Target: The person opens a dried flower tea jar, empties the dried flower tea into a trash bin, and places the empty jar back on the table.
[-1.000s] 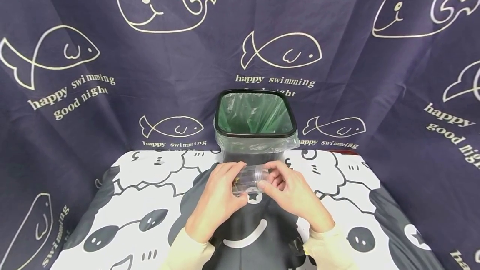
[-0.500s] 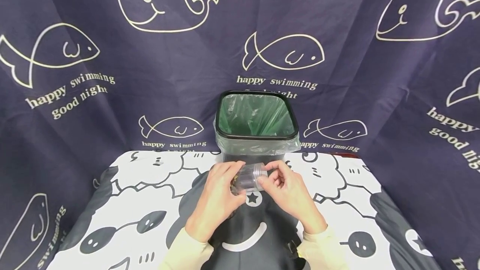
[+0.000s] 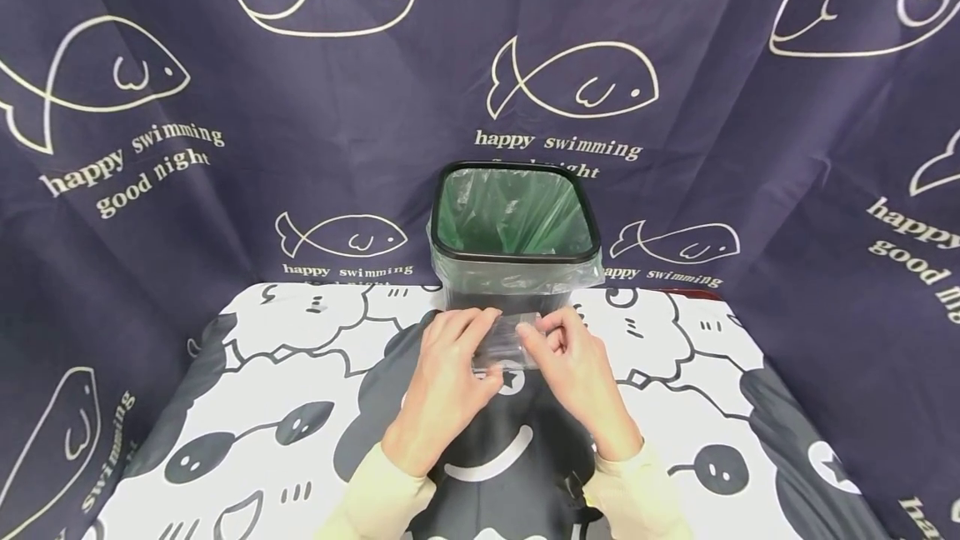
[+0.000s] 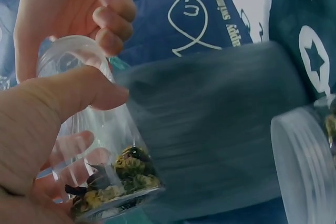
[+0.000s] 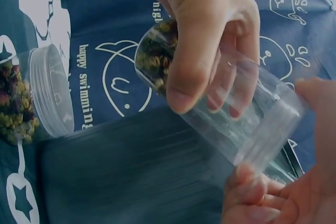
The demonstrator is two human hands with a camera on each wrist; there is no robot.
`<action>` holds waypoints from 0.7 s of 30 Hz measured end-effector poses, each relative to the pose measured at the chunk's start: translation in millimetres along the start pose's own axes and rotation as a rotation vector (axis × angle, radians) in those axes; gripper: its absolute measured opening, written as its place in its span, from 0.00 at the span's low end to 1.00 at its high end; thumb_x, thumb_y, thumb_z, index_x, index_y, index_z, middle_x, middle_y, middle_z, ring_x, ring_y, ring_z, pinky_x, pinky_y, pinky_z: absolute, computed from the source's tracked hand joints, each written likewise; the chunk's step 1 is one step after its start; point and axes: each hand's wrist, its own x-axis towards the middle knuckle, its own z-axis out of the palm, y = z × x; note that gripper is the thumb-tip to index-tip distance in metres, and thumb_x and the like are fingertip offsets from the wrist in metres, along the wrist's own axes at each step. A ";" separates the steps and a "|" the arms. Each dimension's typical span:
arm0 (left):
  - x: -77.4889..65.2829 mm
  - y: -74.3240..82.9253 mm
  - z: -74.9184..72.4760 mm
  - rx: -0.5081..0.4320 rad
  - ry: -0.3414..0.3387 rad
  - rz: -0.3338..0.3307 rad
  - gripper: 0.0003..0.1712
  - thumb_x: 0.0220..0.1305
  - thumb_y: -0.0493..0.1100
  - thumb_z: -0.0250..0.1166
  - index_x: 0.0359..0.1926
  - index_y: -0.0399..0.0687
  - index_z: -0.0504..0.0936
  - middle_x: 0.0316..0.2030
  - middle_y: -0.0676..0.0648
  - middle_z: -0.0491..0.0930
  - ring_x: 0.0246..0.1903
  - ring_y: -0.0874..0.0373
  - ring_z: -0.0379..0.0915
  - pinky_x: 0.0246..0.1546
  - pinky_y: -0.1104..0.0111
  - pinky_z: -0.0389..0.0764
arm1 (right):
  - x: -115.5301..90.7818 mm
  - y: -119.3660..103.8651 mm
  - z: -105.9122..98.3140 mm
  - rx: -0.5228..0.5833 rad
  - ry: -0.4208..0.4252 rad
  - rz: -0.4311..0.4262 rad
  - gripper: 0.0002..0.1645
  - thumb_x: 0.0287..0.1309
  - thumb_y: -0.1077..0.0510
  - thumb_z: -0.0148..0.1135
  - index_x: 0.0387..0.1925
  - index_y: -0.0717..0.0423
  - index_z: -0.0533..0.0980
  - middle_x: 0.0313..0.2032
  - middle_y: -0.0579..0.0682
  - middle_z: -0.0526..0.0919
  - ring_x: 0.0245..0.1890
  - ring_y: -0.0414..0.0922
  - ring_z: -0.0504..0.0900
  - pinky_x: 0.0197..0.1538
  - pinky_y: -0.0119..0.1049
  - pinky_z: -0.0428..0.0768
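Head view: left hand (image 3: pixel 447 373) is gripping the jar (image 3: pixel 504 342), right hand (image 3: pixel 576 369) is pinching its mouth end, near the table's (image 3: pixel 637 357) far edge by the bin (image 3: pixel 517 258). Guessing they're working it loose; next move's probably needing steady gripping.

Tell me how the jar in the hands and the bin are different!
The bin is bigger than the jar.
The jar is round and clear; the bin is dark and boxy.
The left hand and right hand hold the jar sideways; the bin stands behind.
The jar has dried-looking flowers inside; the bin has a greenish bag.
Both are containers.
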 end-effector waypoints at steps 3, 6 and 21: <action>0.2 3.3 2.3 0.000 0.014 0.003 0.38 0.39 0.34 0.77 0.58 0.49 0.83 0.49 0.51 0.81 0.52 0.52 0.74 0.59 0.57 0.72 | -1.0 -1.7 0.4 0.019 0.014 0.036 0.20 0.66 0.36 0.64 0.38 0.45 0.73 0.22 0.41 0.75 0.26 0.41 0.75 0.35 0.34 0.73; -0.2 5.2 2.1 -0.007 0.021 -0.006 0.38 0.39 0.35 0.77 0.58 0.50 0.84 0.49 0.52 0.81 0.52 0.52 0.74 0.58 0.58 0.72 | -1.7 -2.6 0.8 0.033 0.025 0.036 0.20 0.66 0.36 0.64 0.38 0.45 0.72 0.22 0.41 0.74 0.26 0.41 0.75 0.34 0.34 0.73; 3.9 -3.3 -7.6 0.013 -0.013 0.084 0.40 0.33 0.47 0.84 0.55 0.52 0.85 0.42 0.55 0.81 0.37 0.57 0.69 0.38 0.68 0.74 | 1.4 -0.6 -0.5 0.076 0.027 -0.069 0.15 0.66 0.42 0.65 0.36 0.44 0.72 0.19 0.41 0.68 0.22 0.40 0.70 0.28 0.34 0.69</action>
